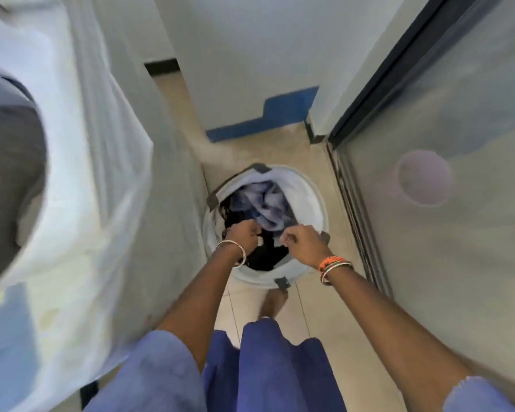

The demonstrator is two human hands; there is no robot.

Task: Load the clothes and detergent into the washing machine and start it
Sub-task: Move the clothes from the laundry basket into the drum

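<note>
Both hands down in the round white laundry basket (311,200) on the tiled floor (318,310), just beside the white washing machine (81,173). Left hand (243,234) curled, grip pinching dark clothes (263,254). Right hand (302,242) curled too, grip bunching the same dark cloth. Pale blue garment (272,203) heaped behind.

1. The washing machine (72,173) is white, with a dark grey drum opening.
2. The laundry basket (312,200) is white with dark grey handles.
3. Inside lie a pale blue-and-white cloth (268,200) and a black garment (262,254).
4. The floor (318,316) is beige tile.
5. The wall (244,55) is white with a blue skirting.
6. The left hand (244,233) wears a silver bangle; the right hand (304,242) wears orange and silver bangles.
7. The person's clothing (274,367) is blue.
</note>
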